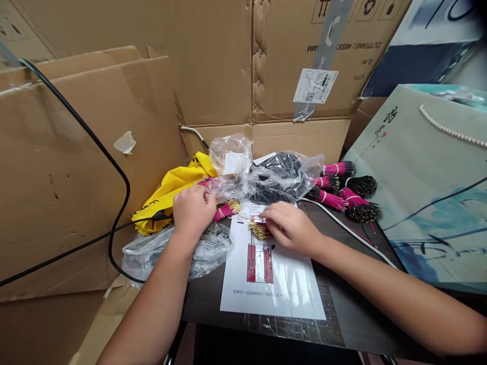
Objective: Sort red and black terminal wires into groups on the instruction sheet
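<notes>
– where are our hands?
– our left hand [194, 215] is curled beside the pink wire bundle [224, 212], whose gold tips face right; we can't tell whether its fingers close on anything.
– and our right hand [291, 225]?
– its fingers bend over the gold-tipped bundle [259, 230], which lies above the printed sheet [281, 301]; we can't tell if they grip it.
– what else do we have on the dark table [357, 304]?
– beyond the sheet we see a clear bag [277, 177] of something black, with tied pink bundles [331, 199] just to its right, and yellow plastic [182, 180] well to its left.
</notes>
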Available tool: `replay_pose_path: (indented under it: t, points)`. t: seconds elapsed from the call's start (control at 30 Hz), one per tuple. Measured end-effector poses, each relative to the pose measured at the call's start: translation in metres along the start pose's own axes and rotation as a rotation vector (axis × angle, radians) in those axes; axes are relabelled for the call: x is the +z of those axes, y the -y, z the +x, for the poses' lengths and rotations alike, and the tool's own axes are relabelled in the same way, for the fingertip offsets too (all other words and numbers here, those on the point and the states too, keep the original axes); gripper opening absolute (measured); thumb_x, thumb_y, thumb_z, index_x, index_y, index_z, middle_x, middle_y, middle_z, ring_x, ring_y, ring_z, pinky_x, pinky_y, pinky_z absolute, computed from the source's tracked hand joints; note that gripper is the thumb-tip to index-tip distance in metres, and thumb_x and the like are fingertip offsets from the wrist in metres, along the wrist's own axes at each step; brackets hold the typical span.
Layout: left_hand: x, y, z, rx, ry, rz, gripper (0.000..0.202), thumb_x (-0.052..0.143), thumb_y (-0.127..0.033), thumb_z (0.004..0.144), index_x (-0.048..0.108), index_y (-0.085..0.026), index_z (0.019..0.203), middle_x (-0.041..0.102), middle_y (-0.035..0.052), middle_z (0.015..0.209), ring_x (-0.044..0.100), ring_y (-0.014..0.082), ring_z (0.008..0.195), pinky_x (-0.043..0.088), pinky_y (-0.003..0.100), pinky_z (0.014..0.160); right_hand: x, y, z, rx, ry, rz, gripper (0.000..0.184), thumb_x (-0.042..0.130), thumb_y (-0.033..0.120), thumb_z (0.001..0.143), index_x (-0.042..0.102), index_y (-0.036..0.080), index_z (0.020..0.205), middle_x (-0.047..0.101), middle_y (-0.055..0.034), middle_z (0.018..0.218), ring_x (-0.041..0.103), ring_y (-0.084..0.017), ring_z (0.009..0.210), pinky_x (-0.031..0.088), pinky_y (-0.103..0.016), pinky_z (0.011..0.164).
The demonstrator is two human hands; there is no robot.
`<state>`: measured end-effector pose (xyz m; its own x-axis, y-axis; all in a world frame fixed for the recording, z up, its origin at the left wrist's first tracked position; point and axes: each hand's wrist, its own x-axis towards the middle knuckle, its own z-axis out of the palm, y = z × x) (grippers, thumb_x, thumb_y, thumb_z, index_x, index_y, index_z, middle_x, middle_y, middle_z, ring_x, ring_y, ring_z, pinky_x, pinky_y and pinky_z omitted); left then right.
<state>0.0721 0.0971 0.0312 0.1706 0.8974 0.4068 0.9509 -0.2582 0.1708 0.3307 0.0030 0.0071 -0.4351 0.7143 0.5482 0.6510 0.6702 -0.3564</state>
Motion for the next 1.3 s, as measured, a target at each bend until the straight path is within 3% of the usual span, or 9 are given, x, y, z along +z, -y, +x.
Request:
replay_pose_path:
  t: [0.1, 0.2, 0.3, 0.43, 0.6, 0.8, 1.0, 1.13, 1.3]
  points:
    - [0.008, -0.014, -0.009, 0.096, 0.098, -0.06, 0.023, 0.047, -0.023, 0.089, 0.07, -0.019, 0.086, 0.073, 0.0092, 0.081, 0.067, 0.029, 0.083, 0.046, 0.044, 0.085, 0.0, 0.01, 0.061, -0.004, 0.33, 0.139, 0.034, 0.046, 0.007, 0.088, 0.069, 0.021, 0.11, 0.075, -0.0042, 0.106, 0.067, -0.018, 0.092, 0.049, -0.031, 0.082]
    - [0.015, -0.035, -0.02, 0.222, 0.148, -0.121, 0.02, 0.048, -0.02, 0.087, 0.068, -0.018, 0.088, 0.073, 0.0092, 0.086, 0.068, 0.0279, 0.088, 0.047, 0.042, 0.087, -0.001, 0.008, 0.122, 0.159, 0.305, 0.069, 0.029, 0.046, 0.007, 0.086, 0.07, 0.017, 0.099, 0.075, -0.0051, 0.096, 0.065, -0.016, 0.085, 0.045, -0.027, 0.076]
    - [0.019, -0.048, -0.027, 0.38, 0.204, -0.197, 0.026, 0.053, -0.023, 0.088, 0.066, -0.018, 0.109, 0.074, 0.0079, 0.11, 0.066, 0.0257, 0.108, 0.045, 0.041, 0.101, 0.005, -0.001, 0.169, 0.149, 0.264, -0.017, 0.035, 0.04, 0.011, 0.094, 0.067, 0.014, 0.116, 0.073, -0.0089, 0.111, 0.064, -0.018, 0.097, 0.044, -0.029, 0.083]
    - [0.024, -0.05, -0.032, 0.485, 0.266, -0.265, 0.039, 0.047, -0.035, 0.099, 0.059, -0.014, 0.129, 0.068, 0.0131, 0.131, 0.058, 0.0296, 0.127, 0.035, 0.049, 0.116, 0.035, -0.013, 0.203, 0.065, 0.491, -0.229, 0.032, 0.054, 0.017, 0.094, 0.069, 0.016, 0.122, 0.074, -0.0107, 0.114, 0.066, -0.021, 0.098, 0.046, -0.03, 0.082]
    - [0.028, -0.045, -0.031, 0.497, 0.306, -0.25, 0.034, 0.048, -0.035, 0.1, 0.06, -0.014, 0.124, 0.067, 0.0138, 0.127, 0.058, 0.0309, 0.125, 0.04, 0.049, 0.111, 0.074, -0.017, 0.207, 0.064, 0.575, -0.419, 0.04, 0.078, 0.031, 0.082, 0.073, 0.008, 0.115, 0.069, -0.0229, 0.121, 0.062, -0.036, 0.111, 0.049, -0.043, 0.092]
    - [0.029, -0.045, -0.03, 0.496, 0.305, -0.249, 0.036, 0.048, -0.035, 0.1, 0.059, -0.013, 0.126, 0.066, 0.015, 0.129, 0.057, 0.0316, 0.127, 0.039, 0.05, 0.113, 0.081, -0.021, 0.206, 0.076, 0.564, -0.54, 0.057, 0.075, 0.046, 0.085, 0.067, 0.014, 0.131, 0.061, -0.0225, 0.136, 0.054, -0.04, 0.124, 0.043, -0.056, 0.104]
    - [0.029, -0.045, -0.03, 0.501, 0.322, -0.254, 0.035, 0.048, -0.035, 0.1, 0.06, -0.014, 0.125, 0.066, 0.0148, 0.13, 0.058, 0.0319, 0.126, 0.042, 0.05, 0.11, 0.081, -0.013, 0.207, -0.116, 0.557, -0.539, 0.032, 0.053, 0.02, 0.096, 0.07, 0.009, 0.12, 0.059, -0.0204, 0.137, 0.051, -0.034, 0.127, 0.042, -0.047, 0.106]
    - [0.031, -0.044, -0.031, 0.503, 0.332, -0.247, 0.037, 0.047, -0.036, 0.1, 0.058, -0.015, 0.13, 0.064, 0.0151, 0.135, 0.056, 0.0322, 0.13, 0.042, 0.051, 0.112, 0.08, -0.008, 0.2, -0.241, 0.536, -0.47, 0.037, 0.038, 0.016, 0.102, 0.072, 0.013, 0.116, 0.054, -0.0137, 0.145, 0.045, -0.028, 0.132, 0.042, -0.04, 0.106]
    - [0.033, -0.045, -0.03, 0.498, 0.34, -0.242, 0.037, 0.047, -0.037, 0.1, 0.058, -0.015, 0.128, 0.063, 0.0155, 0.135, 0.054, 0.0328, 0.132, 0.04, 0.052, 0.112, 0.087, -0.014, 0.2, -0.087, 0.524, -0.42, 0.047, 0.076, 0.036, 0.084, 0.07, 0.005, 0.119, 0.053, -0.0239, 0.142, 0.046, -0.038, 0.131, 0.046, -0.043, 0.102]
